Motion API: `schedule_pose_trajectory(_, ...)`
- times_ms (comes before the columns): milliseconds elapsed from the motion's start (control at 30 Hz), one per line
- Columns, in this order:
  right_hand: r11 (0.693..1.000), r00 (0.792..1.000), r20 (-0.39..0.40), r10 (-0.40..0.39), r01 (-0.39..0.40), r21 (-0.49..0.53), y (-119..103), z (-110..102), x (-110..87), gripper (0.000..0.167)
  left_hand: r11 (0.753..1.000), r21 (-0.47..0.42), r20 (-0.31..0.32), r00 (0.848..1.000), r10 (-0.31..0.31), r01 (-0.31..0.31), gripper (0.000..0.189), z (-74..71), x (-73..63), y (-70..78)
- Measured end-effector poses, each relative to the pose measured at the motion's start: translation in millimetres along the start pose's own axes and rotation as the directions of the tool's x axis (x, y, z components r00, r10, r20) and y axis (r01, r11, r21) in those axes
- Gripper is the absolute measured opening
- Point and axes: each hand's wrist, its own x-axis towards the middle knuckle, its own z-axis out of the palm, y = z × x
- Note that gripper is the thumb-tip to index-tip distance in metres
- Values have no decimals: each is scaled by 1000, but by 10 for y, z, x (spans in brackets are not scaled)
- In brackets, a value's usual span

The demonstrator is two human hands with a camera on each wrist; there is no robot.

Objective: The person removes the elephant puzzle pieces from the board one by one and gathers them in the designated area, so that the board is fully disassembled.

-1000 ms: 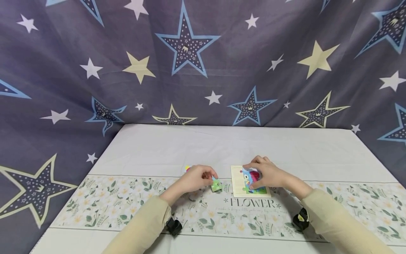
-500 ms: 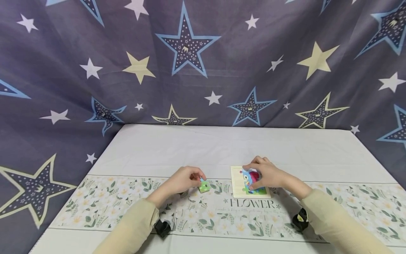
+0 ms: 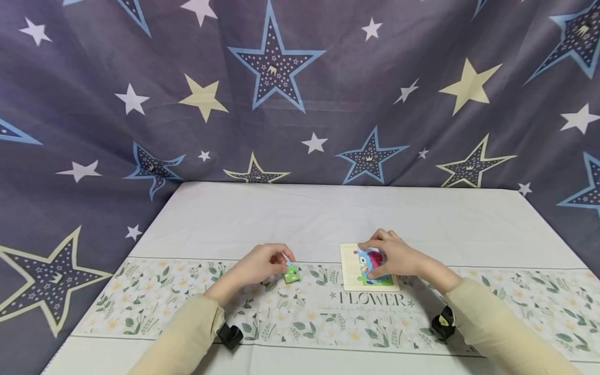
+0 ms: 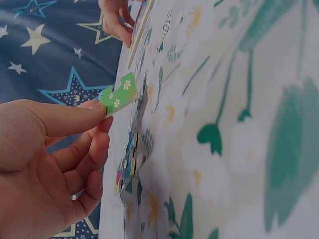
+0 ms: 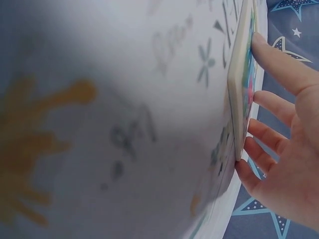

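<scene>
My left fingers (image 4: 97,154) pinch a green piece (image 4: 119,94) well left of the board (image 3: 349,273); my right fingers (image 5: 274,105) rest unclenched on its picture (image 3: 363,261) — part-built, I judge, the left side bare — while loose pieces (image 4: 131,154) seem left to place.

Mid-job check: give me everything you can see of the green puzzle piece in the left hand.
The green puzzle piece is small, flat and fairly thick, with a notch in its outline. Its printed face shows white flowers, orange spots and a blue patch at one edge; the sides are pale, like wood. The left hand pinches it by one end, tilted, over the flowered cloth, to the left of the pale board. Its back is hidden.
</scene>
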Motion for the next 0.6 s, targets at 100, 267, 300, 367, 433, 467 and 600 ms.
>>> schedule_pose_trajectory(100,1000,1000,-3,0,0,-1,4,-2,-2,71,1000,2,2,1000,-3,3,15,-23,-34,-23)
schedule_pose_trajectory(267,1000,1000,-7,-2,2,-2,12,-2,-6,71,1000,-3,17,1000,15,-15,13,-52,-85,-74)
schedule_pose_trajectory(300,1000,1000,-6,-1,1,0,12,0,-6,71,1000,-8,22,1000,18,-18,13,-56,-95,-83)
schedule_pose_trajectory(367,1000,1000,-2,2,-2,1,11,4,-9,71,1000,-20,31,999,21,-20,13,-63,-110,-104)
schedule_pose_trajectory(433,1000,1000,3,4,-4,4,6,6,-10,71,999,-31,35,999,17,-16,13,-71,-126,-121)
schedule_pose_trajectory(467,1000,1000,4,3,-3,5,4,6,-11,71,999,-34,34,999,13,-12,13,-74,-134,-128)
schedule_pose_trajectory(600,1000,1000,2,-1,1,3,-3,0,-10,70,999,-32,26,1000,5,-4,12,-92,-162,-158)
